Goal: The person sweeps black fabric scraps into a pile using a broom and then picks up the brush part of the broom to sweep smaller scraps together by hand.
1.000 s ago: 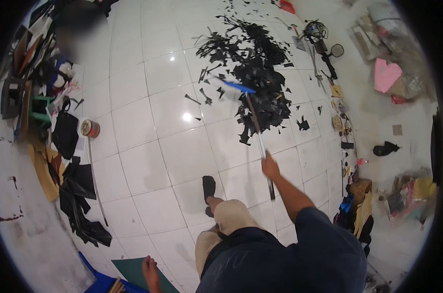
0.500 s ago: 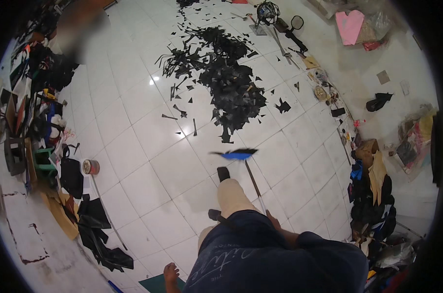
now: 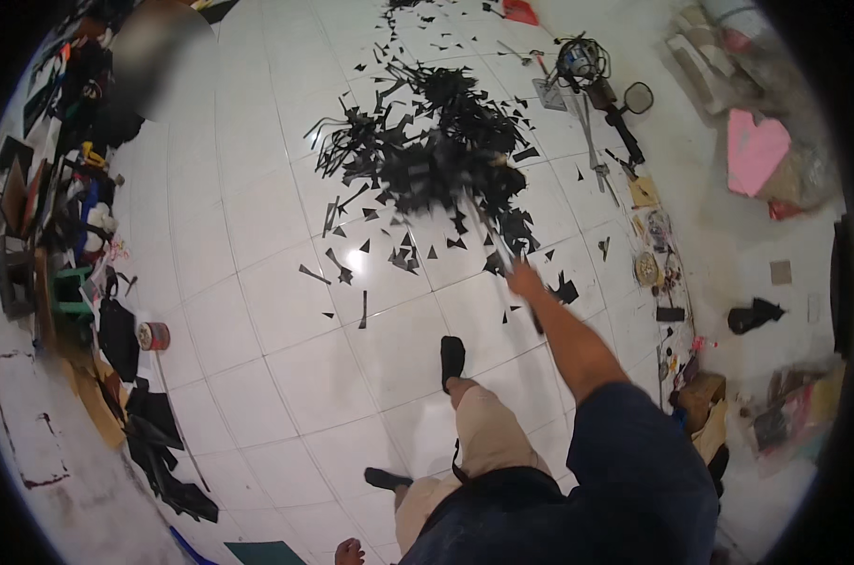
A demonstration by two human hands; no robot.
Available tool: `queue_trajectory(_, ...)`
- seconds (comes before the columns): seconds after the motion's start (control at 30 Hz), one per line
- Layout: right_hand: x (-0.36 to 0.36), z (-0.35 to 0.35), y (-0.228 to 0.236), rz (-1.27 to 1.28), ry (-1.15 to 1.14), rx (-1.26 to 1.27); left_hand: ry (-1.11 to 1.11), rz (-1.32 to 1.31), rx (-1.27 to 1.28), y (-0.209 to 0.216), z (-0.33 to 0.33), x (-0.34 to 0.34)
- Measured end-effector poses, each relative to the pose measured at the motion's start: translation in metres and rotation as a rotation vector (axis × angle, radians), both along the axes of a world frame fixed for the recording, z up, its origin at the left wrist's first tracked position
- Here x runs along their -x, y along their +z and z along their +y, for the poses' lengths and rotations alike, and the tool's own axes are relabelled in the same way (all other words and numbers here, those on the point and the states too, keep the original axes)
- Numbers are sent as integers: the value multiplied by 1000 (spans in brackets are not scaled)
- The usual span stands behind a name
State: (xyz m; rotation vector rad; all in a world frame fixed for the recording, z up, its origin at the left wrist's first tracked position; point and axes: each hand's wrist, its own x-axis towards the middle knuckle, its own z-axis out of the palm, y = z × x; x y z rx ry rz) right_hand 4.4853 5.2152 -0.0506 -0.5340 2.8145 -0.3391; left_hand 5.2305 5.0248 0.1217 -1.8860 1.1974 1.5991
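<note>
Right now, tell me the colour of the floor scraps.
The scraps are black; head view.

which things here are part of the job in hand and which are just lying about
In the job:
long handle, gripped by the right hand
black scraps, at the handle's blurred far end

Just lying about:
round container, left
green sheet, lower edge
pink sheet, right

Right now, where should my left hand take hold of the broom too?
Probably the broom handle, just beyond the right hand, coming from the left and wrapping around it. That stretch is thin, bare and slanted toward the black scraps, while the right forearm lies toward the right.
</note>
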Motion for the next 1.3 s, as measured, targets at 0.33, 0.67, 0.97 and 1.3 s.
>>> queue_trajectory(0.33,123,-112,42,-289,-120,234,33,0,172,73,46,170)
queue_trajectory(0.67,-100,189,66,-285,-209,193,-52,75,355,28,54,155)
queue_trajectory(0.97,-401,446,177,-618,-565,66,-255,38,185,14,105,153)
queue_trajectory(1.3,-405,643,80,-611,-303,-166,-228,-33,176,50,194,155)
